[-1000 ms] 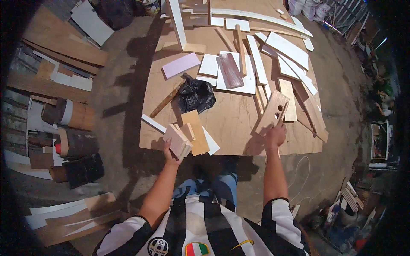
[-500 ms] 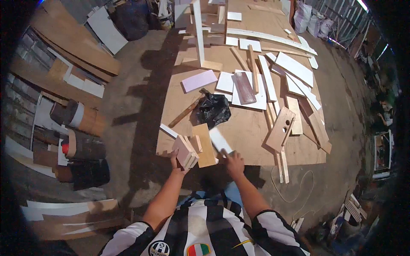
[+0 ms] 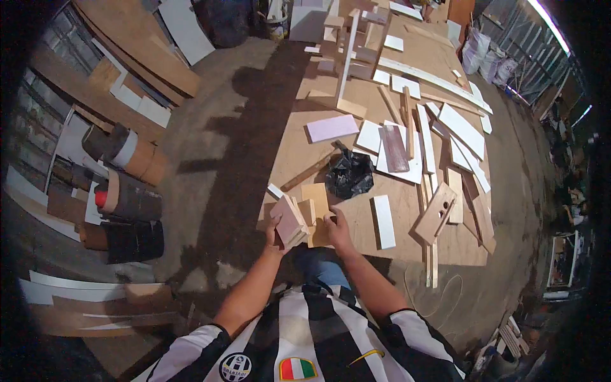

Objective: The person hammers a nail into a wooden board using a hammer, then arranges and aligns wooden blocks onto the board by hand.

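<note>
My left hand [image 3: 273, 233] is closed around the left side of a pinkish stack of short wooden boards [image 3: 288, 221] at the table's near edge. A small wood piece [image 3: 307, 210] stands against the stack's right side. Just right of it is a flat tan board [image 3: 319, 219], and the fingers of my right hand [image 3: 340, 230] grip its right edge. Farther right, a white rectangular board [image 3: 383, 221] lies by itself on the table. Behind the tan board sits a crumpled black plastic bag [image 3: 350, 173].
The plywood table [image 3: 286, 159] carries a lilac board [image 3: 332, 128], a brown stick [image 3: 309, 170] and several scattered white and wooden offcuts at right. A board with holes [image 3: 436, 213] lies there. An upright wooden frame [image 3: 347, 60] stands at the back. Rolls of material [image 3: 133, 207] are at left.
My right hand has let go of the white board, which now lies on the table, and has moved left onto the tan board. The left hand keeps the stack. The view has shifted.
</note>
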Demonstrator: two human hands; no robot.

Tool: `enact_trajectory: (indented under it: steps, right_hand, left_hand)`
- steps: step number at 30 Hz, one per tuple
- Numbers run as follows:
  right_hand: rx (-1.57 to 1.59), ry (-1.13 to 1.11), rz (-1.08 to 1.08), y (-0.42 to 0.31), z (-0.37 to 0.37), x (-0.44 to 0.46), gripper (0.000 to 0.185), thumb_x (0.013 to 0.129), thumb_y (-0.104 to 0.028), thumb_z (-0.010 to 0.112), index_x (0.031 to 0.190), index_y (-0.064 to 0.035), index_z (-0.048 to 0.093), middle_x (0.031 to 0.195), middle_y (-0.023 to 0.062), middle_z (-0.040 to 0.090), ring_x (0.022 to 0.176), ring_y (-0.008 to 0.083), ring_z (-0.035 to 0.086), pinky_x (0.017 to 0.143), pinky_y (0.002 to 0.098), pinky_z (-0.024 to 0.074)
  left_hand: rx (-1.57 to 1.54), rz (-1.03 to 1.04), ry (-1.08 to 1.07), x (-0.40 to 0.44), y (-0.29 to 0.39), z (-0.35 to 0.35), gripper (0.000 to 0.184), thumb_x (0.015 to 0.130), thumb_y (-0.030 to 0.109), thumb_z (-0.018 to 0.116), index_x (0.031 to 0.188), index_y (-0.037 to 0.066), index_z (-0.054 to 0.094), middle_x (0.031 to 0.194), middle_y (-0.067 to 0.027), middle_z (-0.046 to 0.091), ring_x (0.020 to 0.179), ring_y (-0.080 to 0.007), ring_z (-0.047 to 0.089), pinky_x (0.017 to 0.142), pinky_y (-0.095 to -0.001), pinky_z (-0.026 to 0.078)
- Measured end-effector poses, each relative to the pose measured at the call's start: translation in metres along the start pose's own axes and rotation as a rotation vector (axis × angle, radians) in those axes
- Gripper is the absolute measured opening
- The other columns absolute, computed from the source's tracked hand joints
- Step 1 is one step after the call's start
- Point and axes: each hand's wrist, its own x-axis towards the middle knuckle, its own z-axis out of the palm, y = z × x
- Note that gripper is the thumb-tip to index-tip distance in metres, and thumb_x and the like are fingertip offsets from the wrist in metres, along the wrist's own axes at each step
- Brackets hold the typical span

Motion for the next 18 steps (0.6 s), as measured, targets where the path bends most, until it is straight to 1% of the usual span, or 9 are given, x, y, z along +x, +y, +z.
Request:
enact_trajectory:
  steps: [3, 5, 6, 9, 10, 12, 15, 17, 18]
  right_hand:
    - [0.007, 0.087, -0.112, 0.021, 0.021, 0.03, 0.037, 0.1, -0.014, 0.058, 0.135, -0.0015, 0.056, 0.115, 0.0149, 0.066, 0.105, 0.0222, 0.063, 0.092, 0.035, 0.0496]
    - [-0.081, 0.237, -0.28, 0.019, 0.033, 0.048, 0.037, 0.099, -0.007, 0.056, 0.135, 0.0015, 0.055, 0.121, 0.0149, 0.064, 0.112, 0.0216, 0.06, 0.099, 0.0351, 0.047]
    - [0.036, 0.225, -0.242, 0.019, 0.037, 0.06, 0.04, 0.098, -0.009, 0.06, 0.135, 0.0032, 0.054, 0.123, 0.0158, 0.064, 0.116, 0.0225, 0.06, 0.102, 0.0362, 0.0462]
    - [0.129, 0.323, -0.192, 0.021, 0.049, 0.097, 0.04, 0.098, -0.008, 0.06, 0.135, 0.0042, 0.054, 0.126, 0.016, 0.064, 0.117, 0.0233, 0.06, 0.103, 0.0371, 0.0459]
    - [0.108, 0.325, -0.263, 0.029, 0.05, 0.11, 0.039, 0.098, -0.007, 0.059, 0.135, 0.004, 0.054, 0.128, 0.0168, 0.063, 0.118, 0.0244, 0.06, 0.105, 0.0374, 0.0449]
    - [0.088, 0.341, -0.247, 0.043, 0.052, 0.136, 0.04, 0.098, -0.006, 0.059, 0.136, 0.0043, 0.053, 0.13, 0.0176, 0.062, 0.12, 0.025, 0.059, 0.106, 0.0375, 0.0444]
    - [0.087, 0.363, -0.173, 0.02, 0.066, 0.147, 0.043, 0.096, -0.002, 0.057, 0.138, 0.005, 0.051, 0.135, 0.0195, 0.06, 0.126, 0.0275, 0.057, 0.109, 0.0379, 0.0422]
    - [0.112, 0.474, -0.126, 0.002, 0.072, 0.155, 0.049, 0.092, 0.004, 0.058, 0.141, 0.002, 0.053, 0.138, 0.0167, 0.06, 0.127, 0.0256, 0.057, 0.11, 0.0363, 0.0423]
    - [-0.03, 0.486, -0.119, 0.009, 0.069, 0.161, 0.055, 0.091, 0.002, 0.06, 0.145, 0.001, 0.049, 0.142, 0.0181, 0.057, 0.129, 0.0272, 0.056, 0.11, 0.0363, 0.0424]
  left_hand:
    - [-0.018, -0.029, -0.07, 0.019, 0.024, -0.009, 0.064, 0.086, 0.038, 0.069, 0.142, 0.01, 0.05, 0.13, -0.0136, 0.062, 0.12, -0.0347, 0.062, 0.103, -0.0554, 0.051]
    - [0.001, -0.058, 0.105, 0.041, 0.037, -0.028, 0.061, 0.085, 0.036, 0.069, 0.139, 0.011, 0.053, 0.126, -0.012, 0.064, 0.117, -0.0348, 0.062, 0.102, -0.0543, 0.051]
    - [0.0, -0.051, 0.096, 0.051, 0.048, -0.031, 0.059, 0.084, 0.035, 0.069, 0.136, 0.012, 0.055, 0.123, -0.0113, 0.065, 0.114, -0.0346, 0.063, 0.101, -0.0533, 0.051]
    - [0.065, -0.041, 0.169, 0.078, 0.078, -0.032, 0.057, 0.084, 0.035, 0.069, 0.135, 0.011, 0.056, 0.121, -0.0113, 0.065, 0.113, -0.0347, 0.064, 0.1, -0.0537, 0.052]
    - [0.068, -0.055, 0.175, 0.087, 0.089, -0.031, 0.057, 0.084, 0.035, 0.069, 0.135, 0.011, 0.056, 0.121, -0.0113, 0.065, 0.113, -0.0347, 0.064, 0.1, -0.0537, 0.052]
    - [0.137, -0.078, 0.22, 0.102, 0.109, -0.029, 0.057, 0.085, 0.037, 0.07, 0.133, 0.01, 0.057, 0.12, -0.0113, 0.066, 0.112, -0.0343, 0.064, 0.098, -0.0534, 0.053]
    - [0.108, -0.108, 0.322, 0.126, 0.129, -0.027, 0.055, 0.085, 0.037, 0.071, 0.13, 0.008, 0.059, 0.119, -0.0115, 0.066, 0.111, -0.0335, 0.065, 0.097, -0.0527, 0.053]
    - [0.117, -0.129, 0.298, 0.133, 0.143, -0.01, 0.054, 0.084, 0.035, 0.073, 0.129, 0.009, 0.06, 0.119, -0.0112, 0.067, 0.11, -0.0326, 0.065, 0.098, -0.0512, 0.053]
    - [0.096, -0.164, 0.236, 0.141, 0.148, -0.018, 0.053, 0.083, 0.035, 0.074, 0.127, 0.009, 0.061, 0.118, -0.0107, 0.067, 0.109, -0.0323, 0.065, 0.098, -0.0507, 0.053]
